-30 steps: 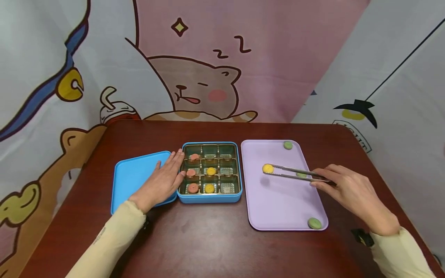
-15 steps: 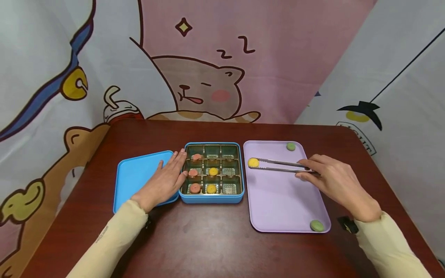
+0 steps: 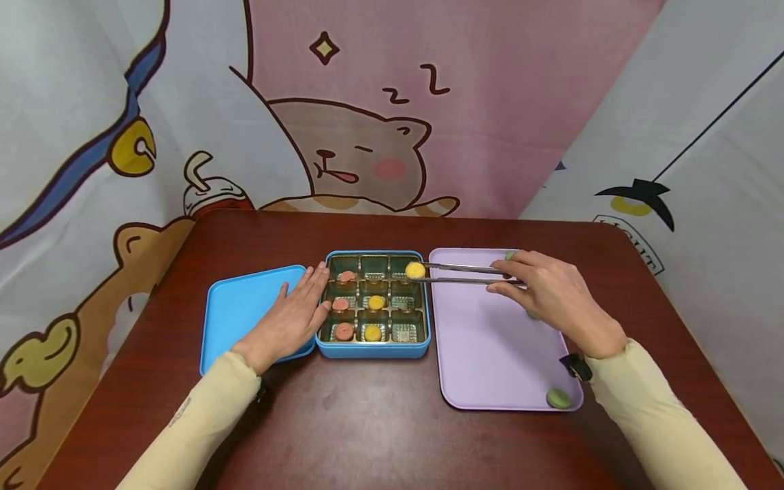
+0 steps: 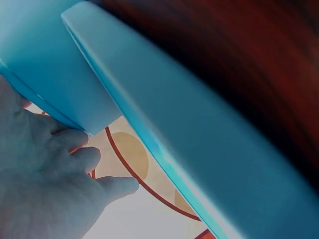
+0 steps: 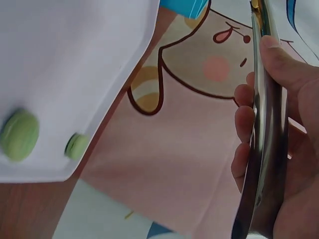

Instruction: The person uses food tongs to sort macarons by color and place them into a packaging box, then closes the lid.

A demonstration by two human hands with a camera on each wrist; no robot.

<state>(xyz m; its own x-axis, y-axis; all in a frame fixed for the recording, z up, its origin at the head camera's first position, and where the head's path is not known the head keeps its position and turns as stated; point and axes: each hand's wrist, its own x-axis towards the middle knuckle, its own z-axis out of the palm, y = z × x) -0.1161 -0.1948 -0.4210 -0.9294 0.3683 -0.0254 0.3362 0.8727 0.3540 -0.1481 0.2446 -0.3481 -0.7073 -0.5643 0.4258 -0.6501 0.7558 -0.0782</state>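
Note:
My right hand [image 3: 545, 292] grips metal tongs [image 5: 266, 149], which pinch a yellow macaron [image 3: 415, 270] above the back right compartment of a blue box [image 3: 373, 351]. Inside the box is a gold divided insert. Its left column holds pink macarons [image 3: 344, 332]; two yellow macarons [image 3: 372, 333] sit in the middle and front cells of the centre column. Against the box's left side rests my left hand [image 3: 284, 327], its fingers extended and the wrist over the blue lid [image 3: 235, 309]. The left wrist view shows those fingers touching the box wall [image 4: 60, 84].
Right of the box lies a lilac tray [image 3: 490, 367] with green macarons [image 3: 558, 399] on it, some partly hidden by the right hand in the head view. Everything stands on a dark wooden table [image 3: 367, 422] before a cartoon-printed cloth [image 3: 490, 102].
My right hand has carried the tongs and yellow macaron leftward from over the tray to the box's back right corner. The left hand stays against the box.

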